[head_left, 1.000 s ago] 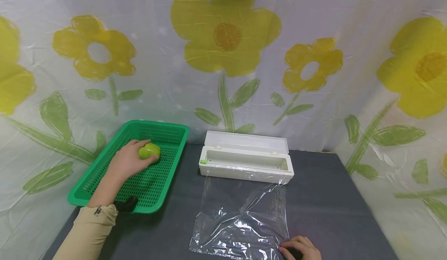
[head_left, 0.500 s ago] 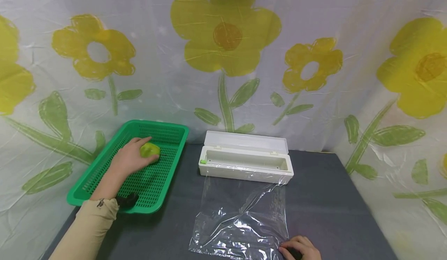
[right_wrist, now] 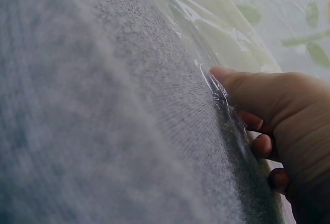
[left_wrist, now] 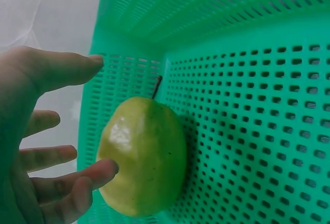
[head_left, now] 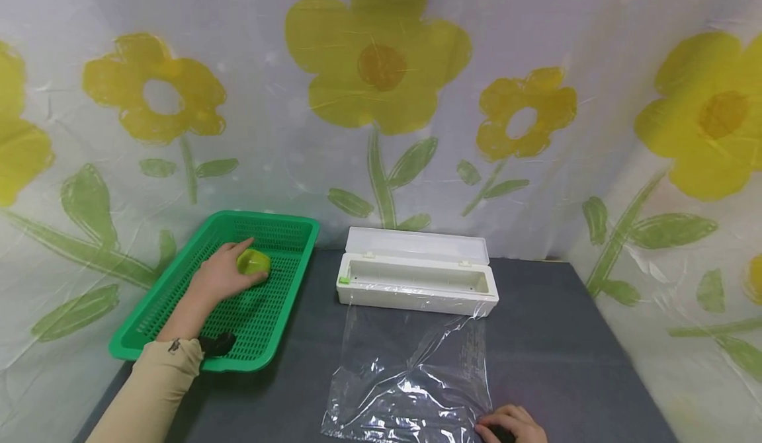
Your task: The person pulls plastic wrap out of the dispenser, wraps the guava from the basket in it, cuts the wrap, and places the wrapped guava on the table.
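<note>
A yellow-green pear (head_left: pixel 254 262) with a dark stem lies on its side in the far part of the green basket (head_left: pixel 270 344). Around it, but not gripping it, is my left hand (head_left: pixel 219 275), thumb and fingers spread. In the left wrist view one fingertip (left_wrist: pixel 105 171) overlaps the pear's edge; whether it touches I cannot tell. My right hand (head_left: pixel 513 424) pinches the near right corner of a sheet of clear plastic wrap (head_left: pixel 411 363), which runs out of the white wrap dispenser (head_left: pixel 417 299). In the right wrist view the wrap crumples beneath the thumb.
The dispenser's lid (head_left: pixel 417 243) stands raised against the flowered curtain (head_left: pixel 268 132). A small green piece (head_left: pixel 344 280) sits at its left end. The dark grey table (head_left: pixel 553 337) ends near the curtain. A dark strap (head_left: pixel 217 344) is around my left wrist.
My left hand has loosened from the pear, its fingers spreading a little, and the pear stays in the basket. My right hand keeps its place at the wrap's corner. The head view has shifted slightly.
</note>
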Demonstrator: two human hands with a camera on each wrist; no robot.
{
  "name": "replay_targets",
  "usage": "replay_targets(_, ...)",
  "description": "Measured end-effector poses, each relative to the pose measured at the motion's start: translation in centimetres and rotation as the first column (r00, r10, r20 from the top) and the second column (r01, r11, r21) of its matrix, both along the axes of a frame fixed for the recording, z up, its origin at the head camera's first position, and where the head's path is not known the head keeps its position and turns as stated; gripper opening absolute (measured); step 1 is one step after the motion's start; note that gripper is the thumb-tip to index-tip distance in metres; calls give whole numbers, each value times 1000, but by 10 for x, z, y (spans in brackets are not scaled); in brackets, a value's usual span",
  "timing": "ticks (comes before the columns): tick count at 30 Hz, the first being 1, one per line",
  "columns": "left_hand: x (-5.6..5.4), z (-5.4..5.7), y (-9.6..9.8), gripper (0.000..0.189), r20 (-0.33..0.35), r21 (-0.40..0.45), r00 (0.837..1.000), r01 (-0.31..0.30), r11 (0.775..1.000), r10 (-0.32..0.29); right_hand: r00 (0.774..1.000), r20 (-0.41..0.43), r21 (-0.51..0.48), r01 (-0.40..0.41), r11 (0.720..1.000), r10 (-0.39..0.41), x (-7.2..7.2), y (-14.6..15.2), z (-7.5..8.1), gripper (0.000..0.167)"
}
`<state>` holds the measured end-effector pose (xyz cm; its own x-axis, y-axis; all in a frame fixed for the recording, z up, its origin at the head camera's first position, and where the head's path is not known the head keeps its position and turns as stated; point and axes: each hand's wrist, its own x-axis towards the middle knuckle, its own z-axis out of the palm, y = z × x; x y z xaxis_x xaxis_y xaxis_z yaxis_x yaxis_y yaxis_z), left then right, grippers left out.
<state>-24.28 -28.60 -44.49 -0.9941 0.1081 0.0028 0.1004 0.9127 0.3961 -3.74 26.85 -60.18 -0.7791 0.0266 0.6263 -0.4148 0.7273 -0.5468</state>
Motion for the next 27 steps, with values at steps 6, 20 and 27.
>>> replay_targets(6,-4,-7,-3,94,-9,10,1000,-11,1000,11,999,34,-15,24,1000,-23,3,-4,3,47)
replay_targets(20,-17,-15,-16,101,-24,5,999,-41,999,41,1000,-12,-3,-6,1000,6,-1,-2,0,48)
replay_targets(27,-19,-19,-21,103,12,9,999,-43,999,42,998,-56,6,-42,999,42,-2,1,-4,48)
